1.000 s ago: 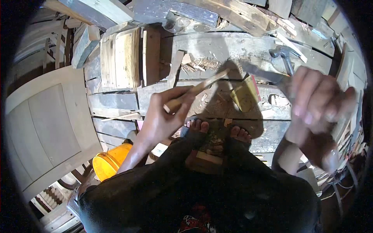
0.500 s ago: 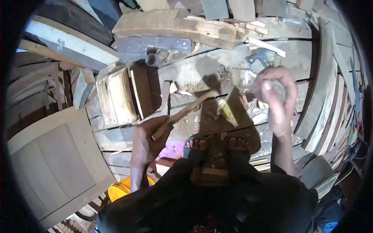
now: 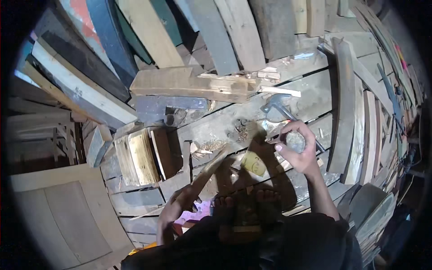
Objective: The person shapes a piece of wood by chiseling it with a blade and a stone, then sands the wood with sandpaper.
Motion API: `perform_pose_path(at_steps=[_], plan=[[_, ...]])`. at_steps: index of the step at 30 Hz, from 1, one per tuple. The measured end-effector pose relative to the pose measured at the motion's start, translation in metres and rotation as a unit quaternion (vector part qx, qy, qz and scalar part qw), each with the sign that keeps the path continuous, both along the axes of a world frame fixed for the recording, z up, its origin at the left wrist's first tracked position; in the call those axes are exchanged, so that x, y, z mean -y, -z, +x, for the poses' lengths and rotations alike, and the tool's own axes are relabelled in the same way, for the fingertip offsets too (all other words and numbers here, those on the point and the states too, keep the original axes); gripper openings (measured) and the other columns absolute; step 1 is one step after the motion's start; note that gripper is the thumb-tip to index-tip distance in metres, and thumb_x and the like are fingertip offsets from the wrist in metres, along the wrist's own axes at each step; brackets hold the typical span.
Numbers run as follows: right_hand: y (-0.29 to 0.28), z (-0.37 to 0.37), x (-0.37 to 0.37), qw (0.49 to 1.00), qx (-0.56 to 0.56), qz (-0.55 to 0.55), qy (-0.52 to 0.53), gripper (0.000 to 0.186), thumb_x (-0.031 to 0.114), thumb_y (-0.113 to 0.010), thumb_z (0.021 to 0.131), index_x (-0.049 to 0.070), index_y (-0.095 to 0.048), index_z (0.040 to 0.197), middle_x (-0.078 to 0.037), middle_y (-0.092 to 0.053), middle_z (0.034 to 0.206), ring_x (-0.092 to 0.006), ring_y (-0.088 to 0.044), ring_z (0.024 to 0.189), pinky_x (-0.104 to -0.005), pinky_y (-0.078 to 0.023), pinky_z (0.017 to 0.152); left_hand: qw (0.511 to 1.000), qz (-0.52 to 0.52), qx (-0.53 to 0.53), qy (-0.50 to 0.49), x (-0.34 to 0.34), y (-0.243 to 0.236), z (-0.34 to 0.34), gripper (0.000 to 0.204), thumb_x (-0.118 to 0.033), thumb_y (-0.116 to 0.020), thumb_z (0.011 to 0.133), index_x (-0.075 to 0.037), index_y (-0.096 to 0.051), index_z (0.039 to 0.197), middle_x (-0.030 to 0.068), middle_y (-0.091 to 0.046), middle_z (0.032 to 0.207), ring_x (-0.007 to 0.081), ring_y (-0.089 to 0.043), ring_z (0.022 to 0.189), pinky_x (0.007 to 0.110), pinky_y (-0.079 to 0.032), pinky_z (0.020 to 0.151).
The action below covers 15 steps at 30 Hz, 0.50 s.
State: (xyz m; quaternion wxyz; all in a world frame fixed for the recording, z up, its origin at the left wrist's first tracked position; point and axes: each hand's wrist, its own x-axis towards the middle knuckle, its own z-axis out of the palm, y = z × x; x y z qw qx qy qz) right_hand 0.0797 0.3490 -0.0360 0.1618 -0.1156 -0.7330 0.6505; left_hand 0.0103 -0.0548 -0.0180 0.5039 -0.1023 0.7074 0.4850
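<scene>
My left hand [image 3: 180, 202] grips a slim wooden stick [image 3: 209, 168] that slants up toward the middle. My right hand [image 3: 298, 150] is curled, thumb and fingertips forward, around something I cannot make out. A claw hammer [image 3: 276, 105] lies behind it, its handle running beneath the hand. In front of me a yellow piece with markings [image 3: 254, 163] lies on the plank floor [image 3: 306, 90], near wood shavings [image 3: 209, 146] and a small dark pile [image 3: 240, 130]. My bare feet [image 3: 267, 195] are in shadow below.
Many loose boards [image 3: 236, 36] line the back, with more [image 3: 342, 103] along the right. A stacked wooden block [image 3: 141, 157] stands at left-centre, near a large panel [image 3: 72, 216]. A pink item [image 3: 195, 211] and a yellow container [image 3: 139, 249] are partly hidden near my legs.
The view has lifted to show more boards at the back. My right hand has moved inward and turned, thumb now forward. My left hand still holds the stick.
</scene>
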Motion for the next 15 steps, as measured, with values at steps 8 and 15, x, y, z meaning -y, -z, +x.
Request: perform_pose_path(at_steps=[8,15], plan=[[0.001,0.031,-0.026,0.988,0.027,0.093,0.117,0.026,0.008,-0.080,0.085,0.003,-0.062,0.104,-0.004,-0.065,0.095,-0.0139,-0.063,0.093,-0.0293,-0.049,0.087,0.995,0.037,-0.004,-0.096,-0.030,-0.010,0.005,0.058,-0.026,-0.057,0.101,-0.010,-0.048,0.156,0.0091,-0.059,0.109,0.0167,-0.058,0.089,0.031,-0.050,0.074],[0.010,0.042,-0.028,0.976,0.025,0.049,0.211,0.025,0.005,-0.078,0.085,0.001,-0.062,0.103,-0.005,-0.065,0.093,-0.0147,-0.062,0.090,-0.0300,-0.049,0.087,0.867,-0.069,-0.458,0.186,-0.037,0.002,0.010,0.061,-0.006,-0.066,0.090,-0.007,-0.055,0.150,0.0177,-0.059,0.099,0.0283,-0.059,0.089,0.038,-0.049,0.082]])
